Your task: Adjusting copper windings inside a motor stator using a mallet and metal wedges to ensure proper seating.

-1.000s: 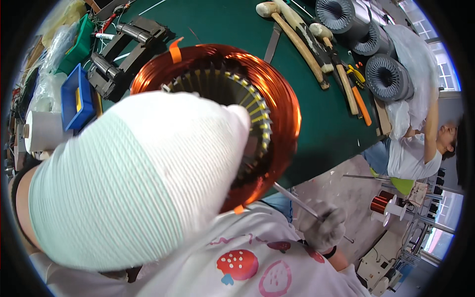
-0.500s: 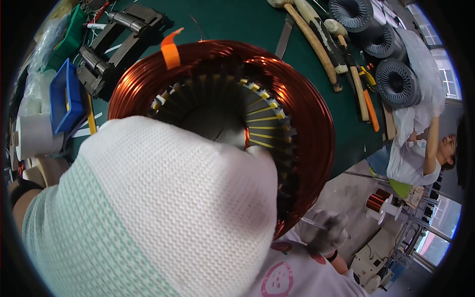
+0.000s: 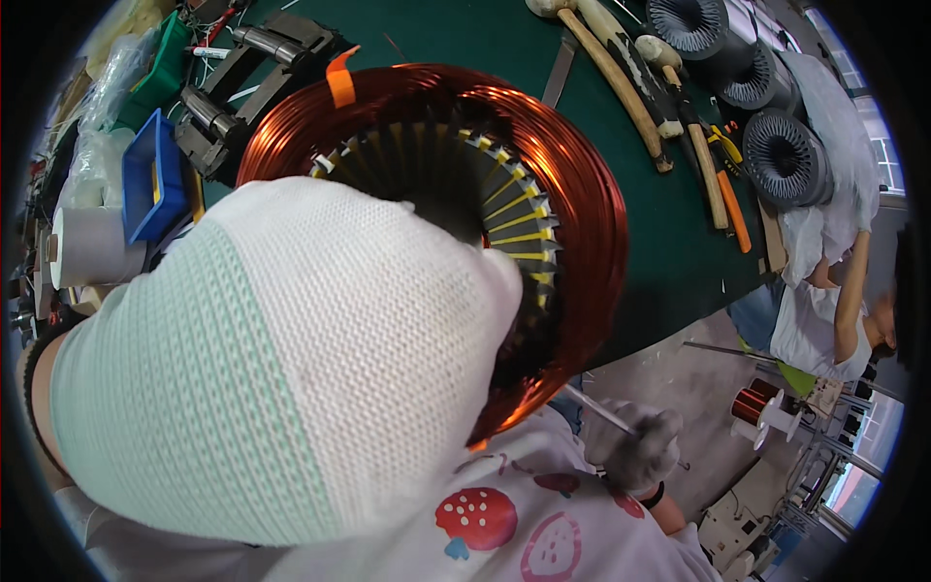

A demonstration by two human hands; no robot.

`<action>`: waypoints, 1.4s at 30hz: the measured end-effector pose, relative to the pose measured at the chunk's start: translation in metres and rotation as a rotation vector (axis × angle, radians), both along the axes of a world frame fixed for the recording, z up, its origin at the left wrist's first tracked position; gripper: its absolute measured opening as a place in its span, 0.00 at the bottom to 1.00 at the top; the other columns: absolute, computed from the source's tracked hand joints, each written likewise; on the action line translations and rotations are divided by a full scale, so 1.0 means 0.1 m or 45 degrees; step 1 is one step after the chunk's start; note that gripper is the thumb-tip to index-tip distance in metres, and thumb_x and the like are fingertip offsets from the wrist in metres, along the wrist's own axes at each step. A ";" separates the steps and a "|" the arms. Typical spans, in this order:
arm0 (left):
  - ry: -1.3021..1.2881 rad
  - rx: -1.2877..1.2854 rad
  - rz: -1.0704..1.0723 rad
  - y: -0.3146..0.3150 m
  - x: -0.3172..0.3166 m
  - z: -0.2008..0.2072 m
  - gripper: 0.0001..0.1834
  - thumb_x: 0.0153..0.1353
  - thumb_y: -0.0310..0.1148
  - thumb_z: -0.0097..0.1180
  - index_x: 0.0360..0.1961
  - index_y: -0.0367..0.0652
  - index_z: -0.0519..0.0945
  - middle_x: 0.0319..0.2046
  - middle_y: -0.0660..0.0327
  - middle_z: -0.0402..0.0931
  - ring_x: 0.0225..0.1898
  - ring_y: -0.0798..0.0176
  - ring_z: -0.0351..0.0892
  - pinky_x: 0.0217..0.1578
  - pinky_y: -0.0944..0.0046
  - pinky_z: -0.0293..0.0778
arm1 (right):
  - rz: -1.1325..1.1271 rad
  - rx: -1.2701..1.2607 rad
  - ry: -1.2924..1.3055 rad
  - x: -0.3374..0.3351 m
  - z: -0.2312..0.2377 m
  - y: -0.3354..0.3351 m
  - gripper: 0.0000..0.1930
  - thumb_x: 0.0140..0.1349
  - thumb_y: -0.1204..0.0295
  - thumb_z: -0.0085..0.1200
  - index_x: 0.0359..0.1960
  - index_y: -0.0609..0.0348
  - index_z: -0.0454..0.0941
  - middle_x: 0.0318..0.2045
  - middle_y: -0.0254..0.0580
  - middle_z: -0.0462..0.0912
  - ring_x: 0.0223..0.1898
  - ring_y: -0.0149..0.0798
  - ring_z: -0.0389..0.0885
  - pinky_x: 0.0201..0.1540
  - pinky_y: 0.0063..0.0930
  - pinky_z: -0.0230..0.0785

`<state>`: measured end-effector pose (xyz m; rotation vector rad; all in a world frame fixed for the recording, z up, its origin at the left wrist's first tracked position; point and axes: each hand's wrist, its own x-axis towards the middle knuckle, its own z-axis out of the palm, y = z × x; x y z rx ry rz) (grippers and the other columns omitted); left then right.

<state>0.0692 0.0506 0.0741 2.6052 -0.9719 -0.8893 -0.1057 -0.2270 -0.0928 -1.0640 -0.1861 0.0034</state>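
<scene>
In front of me stands a motor stator with a thick ring of copper windings [image 3: 592, 223], its inner slots lined with yellow and white insulation strips [image 3: 519, 236]. My left hand [image 3: 378, 320], in a white knitted glove with a green cuff, reaches over the near left rim into the bore. Its back and one rounded fingertip or thumb show; the other fingers are hidden. At the lower right my right hand [image 3: 645, 451], in a grey glove, is closed around a thin metal rod [image 3: 599, 409]. The rod's far end goes behind the windings. An orange tape tab [image 3: 340, 80] sticks up from the ring.
Hammers [image 3: 611, 82] and a flat metal strip [image 3: 560, 68] lie on the green table [image 3: 436, 29]. Several grey stator cores [image 3: 784, 157] stand at the right, near another person [image 3: 824, 320]. A blue bin [image 3: 153, 179] and a metal fixture [image 3: 218, 112] are left.
My left hand has shifted up and left, and more of my patterned clothing shows. The stator sits slightly higher and smaller in view. More of the rod is visible beside my right hand.
</scene>
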 end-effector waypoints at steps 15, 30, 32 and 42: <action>-0.083 -0.497 -0.093 0.13 0.00 -0.24 0.14 0.60 0.28 0.50 0.43 0.34 0.83 0.30 0.44 0.80 0.35 0.43 0.81 0.40 0.53 0.77 | 0.990 -1.226 -0.779 1.22 2.09 -0.68 0.18 0.74 0.65 0.46 0.25 0.56 0.78 0.26 0.44 0.82 0.26 0.33 0.78 0.30 0.27 0.72; -1.700 -0.125 0.194 0.41 -0.17 0.02 0.18 0.60 0.24 0.57 0.53 0.39 0.79 0.48 0.50 0.80 0.50 0.45 0.79 0.52 0.52 0.74 | -0.429 0.039 0.068 0.15 0.59 -1.11 0.11 0.72 0.68 0.40 0.39 0.62 0.72 0.25 0.43 0.73 0.23 0.34 0.67 0.24 0.25 0.58; -1.716 -0.184 0.301 0.46 -0.31 -0.06 0.22 0.58 0.25 0.60 0.56 0.40 0.78 0.52 0.52 0.79 0.57 0.43 0.74 0.60 0.49 0.68 | -0.399 0.331 0.397 0.25 0.34 -1.11 0.12 0.73 0.67 0.41 0.44 0.61 0.74 0.27 0.44 0.74 0.24 0.34 0.68 0.25 0.25 0.60; -1.074 -0.439 0.200 -0.16 -0.77 -0.43 0.22 0.36 0.41 0.77 0.28 0.41 0.79 0.24 0.57 0.74 0.28 0.50 0.75 0.34 0.54 0.70 | 0.214 0.033 0.459 1.26 0.18 0.21 0.23 0.72 0.65 0.50 0.65 0.61 0.69 0.54 0.42 0.78 0.49 0.34 0.78 0.53 0.26 0.71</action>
